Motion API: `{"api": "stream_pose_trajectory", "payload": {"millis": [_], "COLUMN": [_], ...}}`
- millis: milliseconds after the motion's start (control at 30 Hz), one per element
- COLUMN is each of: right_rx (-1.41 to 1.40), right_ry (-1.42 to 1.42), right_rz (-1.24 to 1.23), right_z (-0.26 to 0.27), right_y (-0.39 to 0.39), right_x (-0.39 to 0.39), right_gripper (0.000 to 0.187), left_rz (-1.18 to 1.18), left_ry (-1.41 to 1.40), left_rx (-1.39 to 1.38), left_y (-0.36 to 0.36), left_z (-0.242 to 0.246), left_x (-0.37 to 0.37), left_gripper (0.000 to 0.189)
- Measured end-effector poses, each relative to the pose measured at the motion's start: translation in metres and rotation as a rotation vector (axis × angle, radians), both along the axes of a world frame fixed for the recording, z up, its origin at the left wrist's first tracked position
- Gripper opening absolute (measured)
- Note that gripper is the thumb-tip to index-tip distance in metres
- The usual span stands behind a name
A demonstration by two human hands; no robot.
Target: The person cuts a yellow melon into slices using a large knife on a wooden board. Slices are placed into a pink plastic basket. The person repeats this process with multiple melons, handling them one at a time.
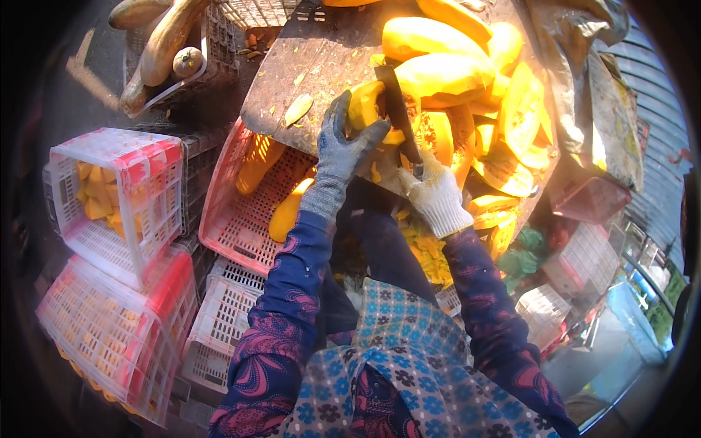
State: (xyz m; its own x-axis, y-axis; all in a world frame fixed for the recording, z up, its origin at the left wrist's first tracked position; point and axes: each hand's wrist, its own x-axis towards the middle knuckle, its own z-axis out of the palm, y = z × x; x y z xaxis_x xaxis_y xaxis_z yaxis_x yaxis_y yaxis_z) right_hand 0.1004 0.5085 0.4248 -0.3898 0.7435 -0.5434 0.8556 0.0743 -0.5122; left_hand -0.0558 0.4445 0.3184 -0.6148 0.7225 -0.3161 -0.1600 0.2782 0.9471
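Observation:
My left hand [346, 145], in a grey coated work glove, holds a peeled piece of orange squash [363, 104] at the near side of the wooden table [323, 60]. In a pale knit glove, my right hand [434, 189] grips the handle of a broad-bladed knife [398, 112]. Its dark blade stands along the right side of the piece, close to the seedy hollow. I cannot tell how deep the edge sits in the flesh. Just right of the blade lies a cut squash half [432, 134] with its seeds showing.
Peeled whole squashes [443, 74] and cut halves [520, 107] are heaped on the right. A red crate [241, 230] with peeled squashes stands left of my legs. Stacked crates [137, 219] hold orange chunks. Unpeeled squashes [167, 46] fill a crate at upper left. Peelings [430, 254] lie below.

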Motion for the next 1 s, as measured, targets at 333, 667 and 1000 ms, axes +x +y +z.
{"api": "stream_pose_trajectory", "payload": {"millis": [333,667,1000], "right_rx": [0.039,0.383,0.224], "right_ry": [-0.063,-0.492,-0.436], "right_rz": [0.035,1.110,0.855], "right_z": [-0.035,-0.097,-0.119], "right_y": [0.001,0.013,0.014], "right_x": [-0.008,-0.022,-0.017], "right_gripper": [0.031,0.034,0.037], "left_rz": [0.034,0.063,0.059], "left_ry": [-0.018,-0.139,-0.151], "left_rx": [-0.030,0.074,-0.231], "left_y": [0.006,0.005,0.049], "left_z": [0.004,0.002,0.022], "left_x": [0.004,0.006,-0.065], "left_gripper": [0.089,0.092,0.058]}}
